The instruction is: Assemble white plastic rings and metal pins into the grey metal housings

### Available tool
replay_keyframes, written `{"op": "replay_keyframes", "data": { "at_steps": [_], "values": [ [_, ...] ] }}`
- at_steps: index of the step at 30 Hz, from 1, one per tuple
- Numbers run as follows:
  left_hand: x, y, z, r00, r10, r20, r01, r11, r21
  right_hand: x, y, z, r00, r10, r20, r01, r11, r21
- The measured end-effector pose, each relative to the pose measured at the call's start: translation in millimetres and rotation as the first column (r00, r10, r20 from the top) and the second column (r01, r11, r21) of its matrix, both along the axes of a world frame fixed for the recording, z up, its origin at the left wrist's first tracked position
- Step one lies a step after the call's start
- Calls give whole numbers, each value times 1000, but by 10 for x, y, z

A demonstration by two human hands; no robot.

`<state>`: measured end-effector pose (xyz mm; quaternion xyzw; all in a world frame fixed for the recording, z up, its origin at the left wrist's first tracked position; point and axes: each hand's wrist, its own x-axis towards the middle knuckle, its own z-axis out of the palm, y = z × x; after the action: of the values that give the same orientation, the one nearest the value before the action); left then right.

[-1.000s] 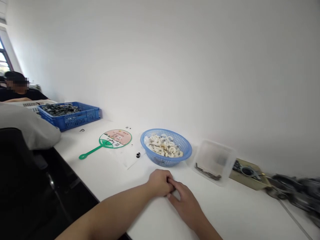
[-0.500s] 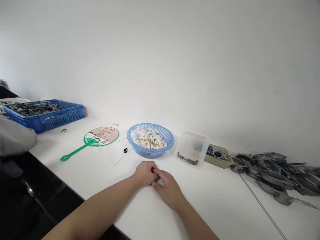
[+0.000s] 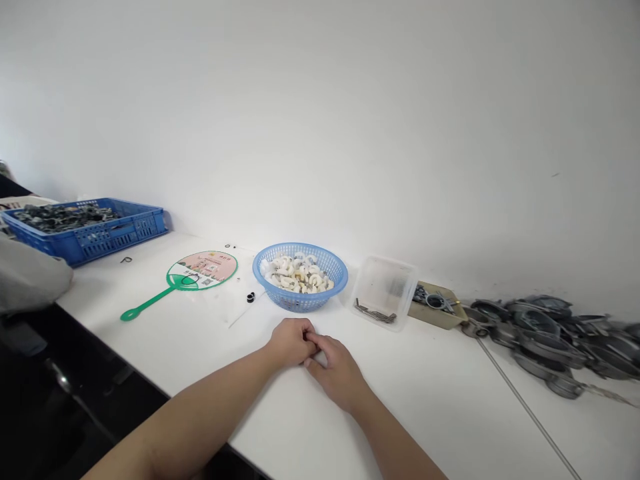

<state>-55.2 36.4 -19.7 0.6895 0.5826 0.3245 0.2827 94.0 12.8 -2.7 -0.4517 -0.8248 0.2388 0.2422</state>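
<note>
On the white table my left hand is curled closed, its palm side turned away from view. My right hand meets it from the right, bent fingers resting against the left hand's fingers and its thumb tucked below. Whatever lies between the hands, if anything, is hidden. Just beyond them stands a blue plastic basket, filled with curved white and cream pieces. To its right, a clear plastic box holds several thin metal rods.
A green-handled round fan lies left of the basket, near small black rings. A blue crate of dark parts stands far left. A beige tray and a heap of grey metal parts line the right side.
The view has shifted very slightly. Both hands keep the same joined pose, and nothing on the table has visibly moved.
</note>
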Motion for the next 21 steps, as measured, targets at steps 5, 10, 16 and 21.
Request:
{"op": "replay_keyframes", "data": {
  "at_steps": [5, 10, 16, 21],
  "values": [
    [-13, -19, -15, 1000, -5, -16, 5, 1000, 7, -17, -32, 26, 1000, -8, 9, 8, 1000, 8],
    [-32, -72, -9, 999, -38, -28, 38, 999, 14, -32, -86, 12, 1000, -15, 0, 15, 999, 45],
    [-30, -118, -1, 999, -40, -15, 40, 999, -7, -44, -159, -48, 989, -149, -12, 149, 989, -26],
    [-12, -124, -18, 999, -33, -19, 33, 999, -20, -4, -133, -262, 900, -435, -34, 433, 899, -70]
  ]
}}
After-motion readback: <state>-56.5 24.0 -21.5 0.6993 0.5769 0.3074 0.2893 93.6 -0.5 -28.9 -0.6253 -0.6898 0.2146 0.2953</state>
